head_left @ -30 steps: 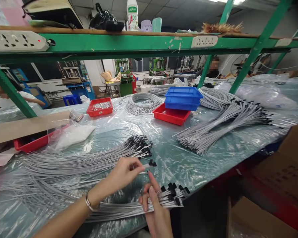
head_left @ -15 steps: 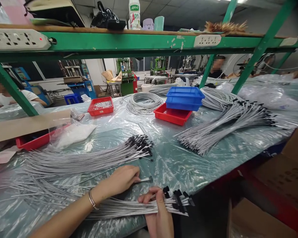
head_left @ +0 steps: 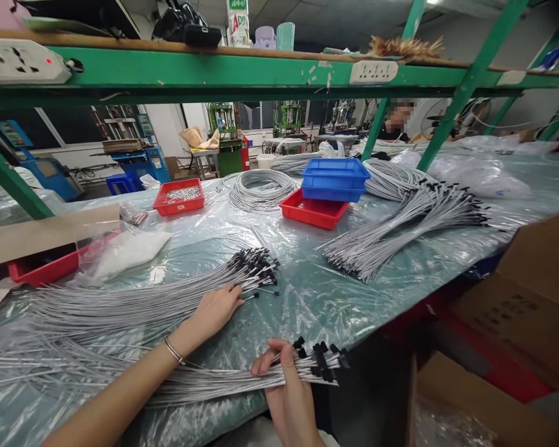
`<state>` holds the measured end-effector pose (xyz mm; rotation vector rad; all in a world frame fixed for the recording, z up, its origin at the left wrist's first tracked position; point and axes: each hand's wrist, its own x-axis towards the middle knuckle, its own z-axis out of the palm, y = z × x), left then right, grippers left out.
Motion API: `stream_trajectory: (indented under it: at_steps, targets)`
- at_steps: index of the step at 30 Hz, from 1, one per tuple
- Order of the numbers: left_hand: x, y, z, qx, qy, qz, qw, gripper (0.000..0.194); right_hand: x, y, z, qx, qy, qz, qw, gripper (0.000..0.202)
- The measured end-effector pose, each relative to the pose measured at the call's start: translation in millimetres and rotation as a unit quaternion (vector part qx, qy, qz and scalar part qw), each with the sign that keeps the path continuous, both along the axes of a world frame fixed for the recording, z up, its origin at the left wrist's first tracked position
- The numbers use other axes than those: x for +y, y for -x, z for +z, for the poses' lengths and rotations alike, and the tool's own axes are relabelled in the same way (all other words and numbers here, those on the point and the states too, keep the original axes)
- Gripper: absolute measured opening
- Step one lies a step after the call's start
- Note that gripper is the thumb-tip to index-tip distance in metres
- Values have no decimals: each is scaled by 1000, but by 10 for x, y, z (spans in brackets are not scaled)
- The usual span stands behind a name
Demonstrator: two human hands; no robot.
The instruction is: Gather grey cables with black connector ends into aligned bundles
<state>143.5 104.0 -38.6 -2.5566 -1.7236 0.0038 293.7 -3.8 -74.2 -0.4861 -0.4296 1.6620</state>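
Observation:
My left hand [head_left: 218, 307], a bracelet on its wrist, is closed at the near side of a long bundle of grey cables [head_left: 144, 301] with black ends. Its fingertips pinch a thin cable whose black tip [head_left: 256, 295] pokes out to the right. Lower down, my right hand [head_left: 289, 379] is wrapped round a second bundle of cables [head_left: 205, 383], just behind the black connectors [head_left: 325, 363]. The tails of this bundle run left under my left forearm and spread over the plastic-covered table [head_left: 302, 310].
A third cable bundle [head_left: 400, 230] lies at the right. Farther back are a red tray of small parts [head_left: 179, 197], a cable coil [head_left: 263, 189] and blue trays [head_left: 334, 180] on a red tray [head_left: 313, 210]. Cardboard boxes [head_left: 522, 298] stand at the lower right; a green shelf beam [head_left: 190, 68] crosses above.
My left hand has moved up and left, from near my right hand to the upper bundle. My right hand keeps its hold on the lower bundle. The view has shifted slightly.

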Motion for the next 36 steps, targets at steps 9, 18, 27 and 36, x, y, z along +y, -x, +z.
stream_trajectory:
  at_steps: [9,18,27,36]
  targets:
    - [-526,-237,326,-93,81,-19,992,22,52,4,-12,-36,30,-14,999,40]
    - [-480,-328,412,-92,4,-151,984,31,61,-13,21,-11,133,-26,991,45]
    - [188,62,56,-290,34,1,957,13,47,62,49,12,37,-58,998,29]
    - [19,124,349,-428,121,4,896,30,116,19,191,-9,32,-8,999,30]
